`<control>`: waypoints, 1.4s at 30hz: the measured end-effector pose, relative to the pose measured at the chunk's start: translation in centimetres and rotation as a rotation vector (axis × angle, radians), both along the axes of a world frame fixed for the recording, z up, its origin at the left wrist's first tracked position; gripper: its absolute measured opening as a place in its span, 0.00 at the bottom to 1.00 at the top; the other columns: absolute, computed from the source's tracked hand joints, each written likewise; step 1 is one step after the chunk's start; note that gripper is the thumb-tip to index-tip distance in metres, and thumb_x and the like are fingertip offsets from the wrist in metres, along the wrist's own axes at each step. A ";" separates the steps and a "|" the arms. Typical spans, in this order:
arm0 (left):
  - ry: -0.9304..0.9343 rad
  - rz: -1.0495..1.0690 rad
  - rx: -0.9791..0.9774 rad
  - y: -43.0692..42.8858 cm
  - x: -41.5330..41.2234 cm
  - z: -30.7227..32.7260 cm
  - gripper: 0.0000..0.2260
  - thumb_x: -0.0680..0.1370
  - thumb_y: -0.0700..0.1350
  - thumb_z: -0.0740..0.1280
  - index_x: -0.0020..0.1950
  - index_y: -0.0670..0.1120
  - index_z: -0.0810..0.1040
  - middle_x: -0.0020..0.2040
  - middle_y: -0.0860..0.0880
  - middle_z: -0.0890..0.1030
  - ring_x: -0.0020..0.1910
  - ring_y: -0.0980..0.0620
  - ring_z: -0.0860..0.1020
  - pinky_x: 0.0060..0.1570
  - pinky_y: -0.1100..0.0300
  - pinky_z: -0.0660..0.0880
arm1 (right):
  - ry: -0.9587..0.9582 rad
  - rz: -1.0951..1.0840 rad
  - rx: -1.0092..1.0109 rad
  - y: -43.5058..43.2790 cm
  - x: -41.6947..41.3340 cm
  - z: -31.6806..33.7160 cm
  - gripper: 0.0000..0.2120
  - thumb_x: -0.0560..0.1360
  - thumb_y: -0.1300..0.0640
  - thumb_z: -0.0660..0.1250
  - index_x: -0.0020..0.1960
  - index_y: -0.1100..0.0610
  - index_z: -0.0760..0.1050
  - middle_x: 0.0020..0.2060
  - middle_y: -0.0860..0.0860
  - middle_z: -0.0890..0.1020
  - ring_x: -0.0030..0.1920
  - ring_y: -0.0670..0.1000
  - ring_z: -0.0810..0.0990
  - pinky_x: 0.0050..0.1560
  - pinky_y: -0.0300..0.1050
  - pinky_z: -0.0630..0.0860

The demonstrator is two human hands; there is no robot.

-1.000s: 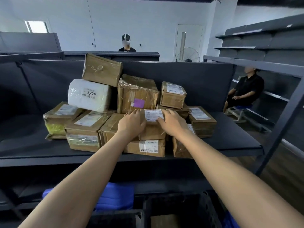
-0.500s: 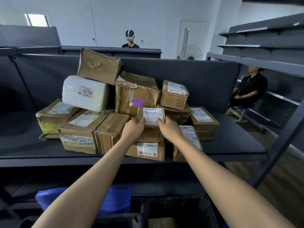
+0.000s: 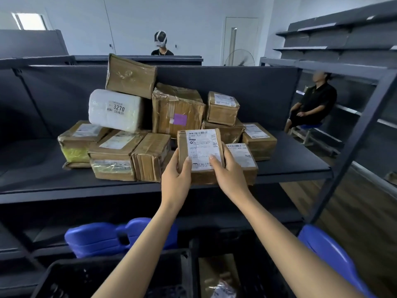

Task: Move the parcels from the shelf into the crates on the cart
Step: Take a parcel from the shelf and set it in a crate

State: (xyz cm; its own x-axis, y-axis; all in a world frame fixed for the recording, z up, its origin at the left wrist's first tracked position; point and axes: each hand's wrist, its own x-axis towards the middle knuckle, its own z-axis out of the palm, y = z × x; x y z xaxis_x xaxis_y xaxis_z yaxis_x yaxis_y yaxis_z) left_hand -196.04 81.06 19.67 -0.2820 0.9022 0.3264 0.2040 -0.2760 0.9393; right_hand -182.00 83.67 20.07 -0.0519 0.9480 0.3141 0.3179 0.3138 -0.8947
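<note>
**Brown parcel held clear of the shelf stack**

Brown cardboard parcel with a white shipping label, long axis upright and tilted toward the camera, is clamped at its lower half by the left hand and right hand, fingers wrapped around opposite sides. It sits before the dark grey shelf; the black plastic crates lie directly below, so the coming move is probably downward.

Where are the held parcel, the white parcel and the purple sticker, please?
held parcel [image 3: 202, 147], head view, on its white label.
white parcel [image 3: 115, 109], head view, on its front face.
purple sticker [image 3: 180, 119], head view, on its middle.
</note>
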 end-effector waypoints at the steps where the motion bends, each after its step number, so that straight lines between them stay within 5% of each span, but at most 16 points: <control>1: -0.030 -0.012 0.009 -1.1 0.1 -0.4 0.21 0.80 0.50 0.62 0.73 0.51 0.69 0.66 0.58 0.76 0.65 0.63 0.72 0.58 0.74 0.67 | 0.022 0.006 0.017 -1.2 0.1 -0.3 0.25 0.79 0.45 0.59 0.75 0.45 0.60 0.72 0.43 0.68 0.71 0.43 0.66 0.70 0.47 0.67; 4: -0.075 -0.022 0.014 -4.4 0.8 -1.7 0.21 0.80 0.50 0.63 0.74 0.52 0.69 0.67 0.59 0.76 0.67 0.62 0.72 0.65 0.63 0.69 | 0.076 0.009 0.029 -5.0 0.6 -1.4 0.20 0.79 0.46 0.61 0.70 0.38 0.63 0.59 0.29 0.75 0.59 0.28 0.71 0.56 0.23 0.67; 6: -0.084 -0.012 0.020 -6.1 1.2 -2.4 0.21 0.80 0.49 0.63 0.73 0.51 0.69 0.66 0.57 0.77 0.66 0.61 0.73 0.66 0.59 0.71 | 0.115 -0.001 0.022 -7.0 0.9 -2.2 0.21 0.79 0.47 0.62 0.70 0.37 0.62 0.54 0.27 0.75 0.56 0.25 0.72 0.51 0.19 0.67; 16: -0.229 0.053 0.077 -15.4 7.6 -4.8 0.21 0.80 0.46 0.65 0.73 0.49 0.70 0.66 0.57 0.77 0.64 0.64 0.74 0.54 0.75 0.72 | 0.252 0.118 -0.024 -15.3 6.6 -4.8 0.26 0.80 0.51 0.63 0.76 0.45 0.60 0.63 0.37 0.76 0.61 0.33 0.74 0.55 0.25 0.71; 19: -0.292 0.099 0.099 -17.8 10.0 -5.4 0.21 0.80 0.45 0.64 0.73 0.47 0.70 0.67 0.54 0.77 0.65 0.62 0.74 0.57 0.72 0.73 | 0.303 0.190 -0.098 -17.2 8.9 -5.4 0.28 0.78 0.49 0.65 0.76 0.47 0.60 0.60 0.37 0.79 0.59 0.34 0.76 0.55 0.27 0.73; 23: -0.356 0.105 0.104 -20.4 12.7 -5.6 0.21 0.79 0.46 0.65 0.73 0.47 0.70 0.66 0.51 0.78 0.63 0.59 0.77 0.56 0.67 0.76 | 0.326 0.271 -0.191 -19.3 11.5 -5.7 0.32 0.73 0.41 0.63 0.74 0.45 0.62 0.60 0.38 0.79 0.60 0.37 0.77 0.66 0.48 0.72; 28: -0.403 0.091 0.073 -22.5 14.4 -5.1 0.28 0.71 0.59 0.68 0.70 0.55 0.69 0.68 0.53 0.74 0.68 0.56 0.72 0.63 0.59 0.74 | 0.398 0.276 -0.155 -21.1 13.8 -5.5 0.30 0.75 0.48 0.66 0.75 0.52 0.62 0.64 0.48 0.78 0.65 0.48 0.76 0.68 0.57 0.70; 31: -0.417 0.030 0.053 -23.1 14.5 -4.5 0.28 0.71 0.59 0.68 0.68 0.51 0.72 0.63 0.50 0.79 0.63 0.52 0.77 0.63 0.47 0.75 | 0.412 0.261 -0.115 -21.7 14.3 -5.4 0.31 0.74 0.49 0.66 0.75 0.52 0.62 0.65 0.48 0.77 0.65 0.48 0.76 0.68 0.57 0.70; 36: -0.384 -0.032 0.099 -23.5 14.3 -3.7 0.20 0.73 0.55 0.69 0.64 0.56 0.74 0.60 0.51 0.81 0.60 0.52 0.79 0.55 0.59 0.79 | 0.414 0.273 -0.082 -22.3 14.3 -5.1 0.32 0.75 0.51 0.65 0.76 0.53 0.59 0.67 0.49 0.76 0.67 0.48 0.74 0.69 0.54 0.69; 42: -0.377 -0.041 0.096 -23.0 13.8 -4.3 0.24 0.73 0.55 0.69 0.68 0.51 0.70 0.63 0.50 0.79 0.63 0.53 0.78 0.57 0.57 0.78 | 0.420 0.214 -0.032 -22.4 14.3 -5.7 0.29 0.74 0.50 0.69 0.73 0.51 0.65 0.61 0.41 0.79 0.62 0.41 0.77 0.56 0.32 0.75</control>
State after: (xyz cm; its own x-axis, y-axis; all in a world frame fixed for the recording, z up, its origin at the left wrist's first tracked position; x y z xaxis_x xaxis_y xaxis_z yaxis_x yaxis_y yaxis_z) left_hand -182.28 58.03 15.35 -0.3623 0.8858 0.2900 -0.1641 -0.3669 0.9157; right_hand -167.71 61.22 14.34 -0.1215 0.9393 0.3207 -0.1420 0.3033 -0.9422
